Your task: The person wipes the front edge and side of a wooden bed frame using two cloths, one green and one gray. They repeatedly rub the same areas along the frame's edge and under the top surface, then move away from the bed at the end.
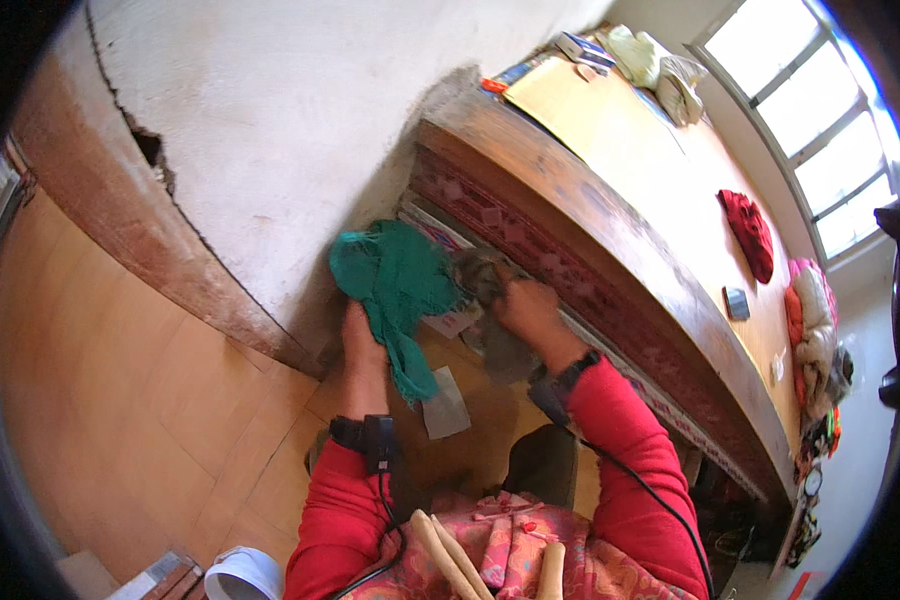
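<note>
A fringed green cloth (pixel 412 277) is draped over my left hand (pixel 357 324), hiding its fingers. Part of the cloth hangs down beside the wrist. My right hand (pixel 526 306) grips a dark grey-brown cloth (pixel 480 276), slightly blurred, right at the green cloth's edge. Greyish material (pixel 504 349) hangs below that hand; whether it belongs to the same cloth I cannot tell. Both hands are in front of the corner between the whitewashed wall (pixel 270 150) and a raised wood-edged platform (pixel 607 202).
On the platform lie a red cloth (pixel 748 234), a dark phone-like object (pixel 736 303), plastic bags (pixel 634 56) and bundled bedding (pixel 814 337). A pale sheet (pixel 445 403) is on the tiled floor (pixel 172 360). A white bucket (pixel 244 574) stands at lower left. Cables run from both wrist devices.
</note>
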A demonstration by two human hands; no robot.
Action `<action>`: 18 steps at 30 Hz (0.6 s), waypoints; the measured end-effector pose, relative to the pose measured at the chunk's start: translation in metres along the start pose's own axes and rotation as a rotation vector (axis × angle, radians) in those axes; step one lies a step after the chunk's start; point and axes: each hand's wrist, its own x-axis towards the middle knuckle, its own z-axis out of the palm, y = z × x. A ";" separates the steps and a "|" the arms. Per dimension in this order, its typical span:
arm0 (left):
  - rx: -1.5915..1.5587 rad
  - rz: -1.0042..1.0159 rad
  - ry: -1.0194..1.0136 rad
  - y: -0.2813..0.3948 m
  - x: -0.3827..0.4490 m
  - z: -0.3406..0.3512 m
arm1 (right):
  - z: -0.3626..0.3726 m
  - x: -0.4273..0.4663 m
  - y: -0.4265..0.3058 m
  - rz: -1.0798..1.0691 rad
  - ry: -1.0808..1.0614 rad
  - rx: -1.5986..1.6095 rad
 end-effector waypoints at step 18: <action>0.388 0.045 -0.219 -0.014 -0.015 0.019 | 0.031 -0.095 0.042 0.332 0.036 0.261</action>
